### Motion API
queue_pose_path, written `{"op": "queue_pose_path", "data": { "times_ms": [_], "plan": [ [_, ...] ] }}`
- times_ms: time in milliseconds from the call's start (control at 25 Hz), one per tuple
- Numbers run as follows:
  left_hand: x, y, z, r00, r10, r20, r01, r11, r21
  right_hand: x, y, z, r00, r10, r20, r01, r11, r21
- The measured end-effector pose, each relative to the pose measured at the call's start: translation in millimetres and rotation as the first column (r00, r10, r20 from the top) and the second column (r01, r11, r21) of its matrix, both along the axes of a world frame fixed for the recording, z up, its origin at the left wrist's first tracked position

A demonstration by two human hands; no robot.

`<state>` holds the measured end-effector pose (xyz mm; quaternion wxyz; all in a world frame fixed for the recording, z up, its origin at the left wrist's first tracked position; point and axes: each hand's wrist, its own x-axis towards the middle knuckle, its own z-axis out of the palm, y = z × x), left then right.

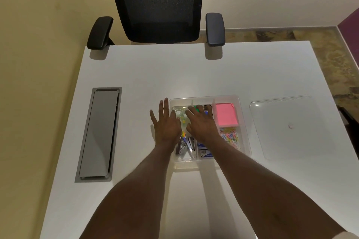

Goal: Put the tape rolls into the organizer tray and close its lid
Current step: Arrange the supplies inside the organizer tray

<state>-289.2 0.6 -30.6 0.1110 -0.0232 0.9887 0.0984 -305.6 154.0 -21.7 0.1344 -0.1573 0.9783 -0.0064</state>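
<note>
The clear organizer tray [243, 122] sits at the middle of the white desk. Clear tape rolls [179, 111] lie in its far left compartment, partly hidden by my hands. My left hand [167, 124] is flat with fingers spread over the tray's left edge and holds nothing. My right hand [202, 122] hovers, fingers apart, over the tray's middle compartments with nothing in it. The clear lid [287, 128] lies flat on the desk to the right of the tray, apart from it.
The tray also holds pink sticky notes [226, 113], coloured paper clips [231, 137], staplers [187, 146] and a blue box [205, 151]. A grey cable hatch [99, 134] is set into the desk at left. A black office chair [159, 6] stands behind the desk's far edge.
</note>
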Motion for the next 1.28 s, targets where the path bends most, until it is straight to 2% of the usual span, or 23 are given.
{"op": "queue_pose_path", "data": {
  "times_ms": [160,480,880,1080,1280],
  "plan": [
    [1.4,12.3,-0.5,0.998,0.043,0.055,-0.04,0.998,-0.04,8.9,-2.7,-8.9,1.0,0.022,0.019,-0.022,1.0,-0.018],
    [-5.6,24.1,-7.5,0.963,0.214,0.165,-0.228,0.971,0.074,6.8,-1.8,-19.7,0.999,-0.012,0.038,0.014,0.998,-0.056],
    [-9.9,25.0,-2.3,0.952,0.249,0.18,-0.275,0.952,0.137,0.7,-2.5,-20.5,1.0,-0.008,-0.012,0.007,0.998,-0.066],
    [-12.2,30.2,-0.9,0.944,0.254,0.21,-0.293,0.939,0.182,5.4,-0.1,-24.7,0.999,0.027,0.037,-0.026,0.999,-0.025],
    [-12.5,27.8,-1.5,0.946,0.233,0.224,-0.28,0.938,0.205,8.6,4.1,-20.2,0.999,0.03,0.014,-0.03,0.999,-0.034]
  ]
}}
